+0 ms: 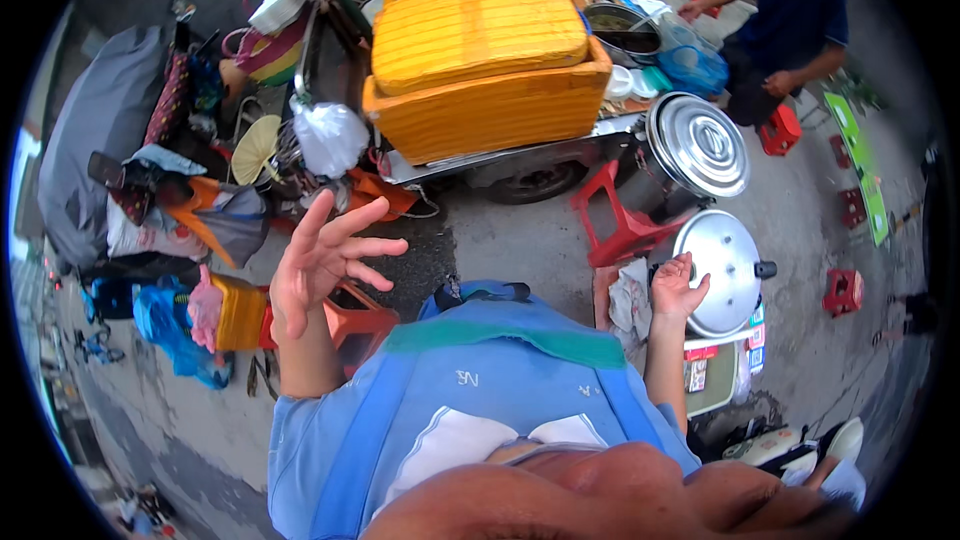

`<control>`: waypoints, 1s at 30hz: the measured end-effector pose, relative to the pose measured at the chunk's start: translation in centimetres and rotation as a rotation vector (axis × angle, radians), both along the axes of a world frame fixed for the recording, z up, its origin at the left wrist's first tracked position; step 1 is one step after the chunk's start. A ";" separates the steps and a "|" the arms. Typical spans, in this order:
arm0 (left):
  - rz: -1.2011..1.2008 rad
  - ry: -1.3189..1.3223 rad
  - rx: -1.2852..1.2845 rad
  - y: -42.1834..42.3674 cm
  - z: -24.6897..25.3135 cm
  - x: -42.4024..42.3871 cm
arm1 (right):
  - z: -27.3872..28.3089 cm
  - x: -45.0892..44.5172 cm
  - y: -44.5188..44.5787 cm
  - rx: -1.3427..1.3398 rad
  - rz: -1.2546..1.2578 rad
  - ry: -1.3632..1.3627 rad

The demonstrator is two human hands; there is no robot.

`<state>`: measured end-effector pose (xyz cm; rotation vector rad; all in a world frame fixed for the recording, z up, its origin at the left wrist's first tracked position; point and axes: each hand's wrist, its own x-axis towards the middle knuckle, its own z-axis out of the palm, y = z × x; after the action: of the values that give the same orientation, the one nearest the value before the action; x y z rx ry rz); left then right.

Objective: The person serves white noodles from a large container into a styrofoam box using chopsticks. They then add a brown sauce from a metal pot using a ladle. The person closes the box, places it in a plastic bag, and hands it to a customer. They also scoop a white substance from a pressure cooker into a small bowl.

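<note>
My left hand (pixel 324 262) is raised, its fingers spread, with nothing in it. My right hand (pixel 679 286) holds nothing; its fingers are partly curled and apart, and in the picture it overlaps the left edge of a lidded metal pot (pixel 724 262). Whether it touches the pot I cannot tell. Above that pot stands a taller pot with a ridged steel lid (pixel 709 142). A big yellow foam box (pixel 491 116) rests on a cart ahead of me, its yellow lid (pixel 480 34) lying tilted on top. A white plastic bag (pixel 328 136) hangs at the cart's left side.
A red plastic stool (pixel 619 221) stands between cart and pots. A person in dark clothes (pixel 787 22) is at the upper right, near a pot of dark liquid (pixel 621 26) and a blue bag (pixel 690 69). Left are a hand fan (pixel 256 150), a covered vehicle (pixel 105 135) and a yellow crate (pixel 238 311).
</note>
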<state>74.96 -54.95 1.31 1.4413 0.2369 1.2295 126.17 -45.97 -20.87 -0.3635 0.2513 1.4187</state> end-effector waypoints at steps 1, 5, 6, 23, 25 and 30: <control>0.059 0.014 0.001 -1.3 -0.2 -0.9 | 0.3 -1.6 1.3 -0.055 0.046 0.003; 0.392 0.040 -0.192 -5.1 -0.1 -3.9 | 0.1 -8.9 5.2 -0.144 0.347 -0.002; 0.512 0.063 -0.225 -5.4 0.1 -4.7 | -0.1 -11.1 5.9 -0.144 0.442 -0.010; 1.651 1.193 -0.218 38.9 3.1 -52.2 | -4.2 -40.3 14.7 -0.453 0.977 -0.602; 1.693 1.432 -0.212 45.2 1.5 -57.7 | -3.1 -40.9 14.8 -0.470 0.947 -0.725; 1.565 1.784 -0.578 54.5 -2.3 -63.6 | -1.1 -41.4 13.3 -0.493 0.791 -0.893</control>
<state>11.41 -0.46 -1.04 1.2408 2.9851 0.2682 84.76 -32.72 -22.01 -1.5792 -0.3293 1.7848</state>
